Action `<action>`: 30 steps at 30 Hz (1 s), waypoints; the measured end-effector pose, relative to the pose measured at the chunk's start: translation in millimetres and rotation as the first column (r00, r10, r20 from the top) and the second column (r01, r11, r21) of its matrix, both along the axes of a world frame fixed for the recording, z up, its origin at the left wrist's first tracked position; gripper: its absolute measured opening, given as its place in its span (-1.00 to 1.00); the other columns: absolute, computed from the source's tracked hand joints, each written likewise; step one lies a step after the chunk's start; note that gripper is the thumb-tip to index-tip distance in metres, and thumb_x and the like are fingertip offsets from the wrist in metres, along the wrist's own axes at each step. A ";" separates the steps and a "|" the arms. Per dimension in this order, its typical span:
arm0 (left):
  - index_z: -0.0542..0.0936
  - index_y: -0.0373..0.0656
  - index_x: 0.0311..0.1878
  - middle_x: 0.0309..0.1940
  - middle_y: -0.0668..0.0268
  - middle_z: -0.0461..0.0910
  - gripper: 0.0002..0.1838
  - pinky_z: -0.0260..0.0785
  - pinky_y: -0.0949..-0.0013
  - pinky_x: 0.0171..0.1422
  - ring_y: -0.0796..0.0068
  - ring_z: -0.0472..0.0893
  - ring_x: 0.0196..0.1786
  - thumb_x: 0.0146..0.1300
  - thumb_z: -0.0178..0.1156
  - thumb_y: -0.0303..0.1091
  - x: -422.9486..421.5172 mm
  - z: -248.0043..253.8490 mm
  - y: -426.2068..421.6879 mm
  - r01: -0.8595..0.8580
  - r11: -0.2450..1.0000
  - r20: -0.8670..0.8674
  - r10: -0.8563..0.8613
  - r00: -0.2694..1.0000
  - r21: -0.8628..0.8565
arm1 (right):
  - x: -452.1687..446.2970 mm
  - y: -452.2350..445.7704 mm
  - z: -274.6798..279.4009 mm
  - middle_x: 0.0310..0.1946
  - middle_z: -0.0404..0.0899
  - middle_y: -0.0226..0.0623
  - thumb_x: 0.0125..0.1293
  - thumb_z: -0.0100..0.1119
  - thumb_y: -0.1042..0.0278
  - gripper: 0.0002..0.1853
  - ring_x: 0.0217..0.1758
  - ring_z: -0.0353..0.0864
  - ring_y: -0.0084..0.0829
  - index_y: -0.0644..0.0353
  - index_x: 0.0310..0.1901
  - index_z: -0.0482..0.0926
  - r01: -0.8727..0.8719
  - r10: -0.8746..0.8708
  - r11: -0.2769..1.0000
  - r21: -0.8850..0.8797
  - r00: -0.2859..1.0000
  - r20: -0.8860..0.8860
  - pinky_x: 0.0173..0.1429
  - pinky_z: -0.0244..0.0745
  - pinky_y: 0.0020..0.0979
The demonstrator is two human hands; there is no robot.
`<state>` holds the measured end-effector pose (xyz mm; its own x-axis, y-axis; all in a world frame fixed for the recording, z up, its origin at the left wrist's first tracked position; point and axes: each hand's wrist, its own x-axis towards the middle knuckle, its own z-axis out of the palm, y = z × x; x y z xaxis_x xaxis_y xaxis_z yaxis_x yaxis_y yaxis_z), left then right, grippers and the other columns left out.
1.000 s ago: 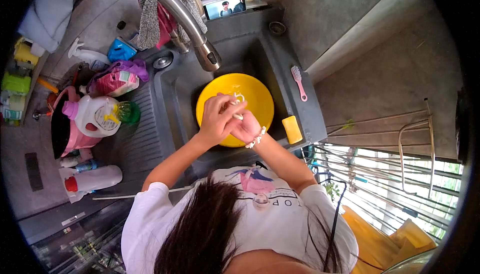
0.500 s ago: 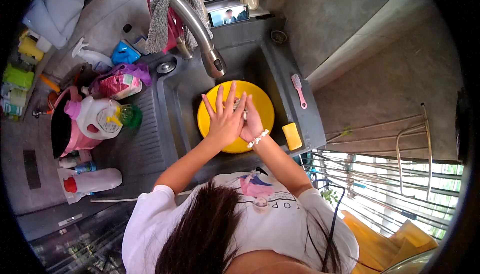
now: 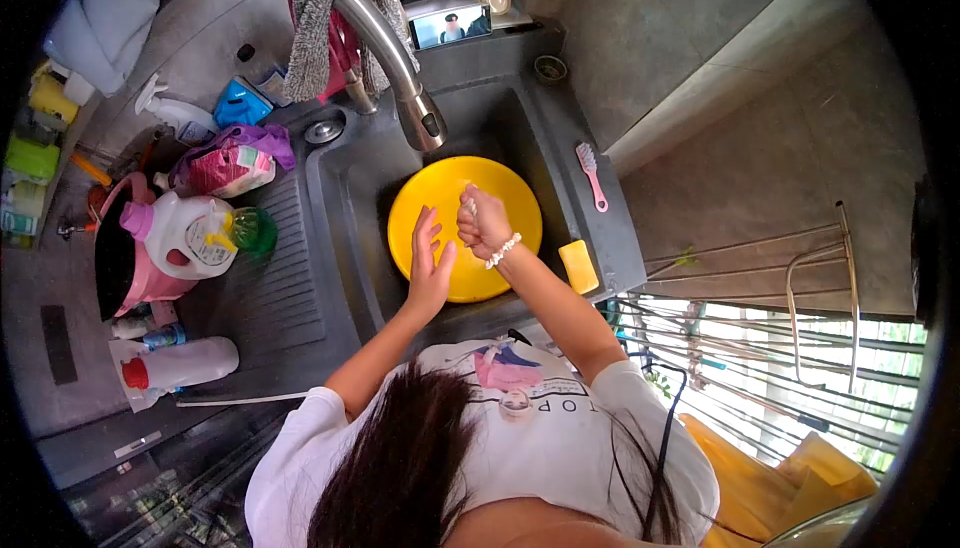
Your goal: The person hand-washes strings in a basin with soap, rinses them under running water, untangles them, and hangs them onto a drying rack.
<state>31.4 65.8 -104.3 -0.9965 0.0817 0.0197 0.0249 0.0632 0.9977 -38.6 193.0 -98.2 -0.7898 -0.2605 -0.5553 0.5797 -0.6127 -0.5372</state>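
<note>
two hands, apart: right hand (image 3: pixel 484 225), clenched, seemingly squeezing a half-hidden white bit (image 3: pixel 471 206) over the bowl (image 3: pixel 520 196); left hand (image 3: pixel 430 270), uncurled, above its near left edge. next move needs a firm grip.

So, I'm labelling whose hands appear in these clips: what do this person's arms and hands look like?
The sleeves are short and white, leaving both forearms bare. The right hand has a bumpy white band around its wrist; the left hand shows none. Neither wears a glove. Rings are too small to rule out.
</note>
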 end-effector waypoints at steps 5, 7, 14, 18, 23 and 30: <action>0.00 -0.22 0.37 0.39 0.04 -0.03 -0.39 0.00 0.17 0.39 0.10 0.11 0.37 0.34 -0.06 -0.28 -8.7 -0.7 6.2 0.020 0.952 -0.238 -0.097 0.967 -0.306 | 4.8 -17.9 -4.5 -0.82 0.09 -0.51 0.26 -0.17 0.18 -0.78 -0.86 -0.07 -0.59 0.01 -0.52 0.26 0.077 -0.073 0.996 -0.039 0.993 0.090 -0.78 -0.17 -0.51; 0.03 -0.28 0.35 0.36 -0.03 0.01 -0.39 0.03 0.20 0.38 0.09 0.11 0.38 0.35 -0.06 -0.19 -10.6 -15.7 10.1 0.016 0.990 -0.174 -0.040 0.984 -0.137 | 4.4 -23.0 -9.2 -0.83 0.08 -0.50 0.26 -0.19 0.16 -0.76 -0.86 -0.07 -0.58 0.01 -0.54 0.26 0.084 -0.082 0.996 -0.035 0.995 0.064 -0.77 -0.18 -0.50; 0.25 -0.23 0.26 0.27 0.13 0.27 -0.50 0.09 0.32 0.33 0.35 0.21 0.34 0.37 -0.10 -0.13 -6.6 -141.0 -26.9 -0.177 0.984 0.749 0.133 0.649 -0.021 | 4.9 -7.2 10.3 -0.89 0.00 -0.49 0.23 -0.18 0.12 -0.70 -0.89 -0.17 -0.57 -0.04 -0.62 0.21 0.050 -0.049 0.999 -0.022 0.998 0.045 -0.79 -0.24 -0.47; 0.29 -0.10 0.29 0.25 0.28 0.35 -0.47 0.13 0.23 0.30 0.36 0.35 0.25 0.35 -0.13 -0.02 27.1 -228.4 -46.2 -0.451 0.891 0.934 0.115 0.339 0.054 | 9.5 -1.6 5.8 -0.85 0.08 -0.46 0.29 -0.19 0.11 -0.74 -0.87 -0.07 -0.58 -0.01 -0.51 0.27 0.103 -0.101 0.994 -0.044 0.994 0.046 -0.77 -0.18 -0.50; 0.44 -0.06 0.05 -0.06 0.18 0.53 -0.66 0.50 0.14 -0.05 0.20 0.57 -0.04 0.25 0.03 -0.17 16.8 -231.3 -48.9 -0.715 0.676 0.969 0.007 0.247 0.177 | 26.3 23.7 -37.3 -0.73 0.22 -0.42 0.33 -0.15 0.11 -0.79 -0.83 0.01 -0.61 -0.02 -0.41 0.29 0.097 -0.085 0.991 -0.091 0.988 0.125 -0.76 -0.14 -0.55; 0.51 -0.29 -0.07 -0.19 0.17 0.60 -0.66 0.41 0.25 -0.07 0.27 0.59 -0.16 0.10 0.17 -0.33 -2.0 -244.7 -62.8 -0.519 0.833 0.587 0.522 0.619 -0.193 | 69.3 64.7 -114.4 -0.71 0.23 -0.43 0.37 -0.22 0.10 -0.78 -0.80 0.01 -0.62 -0.02 -0.39 0.25 0.149 -0.088 0.982 -0.112 0.901 0.424 -0.76 -0.15 -0.59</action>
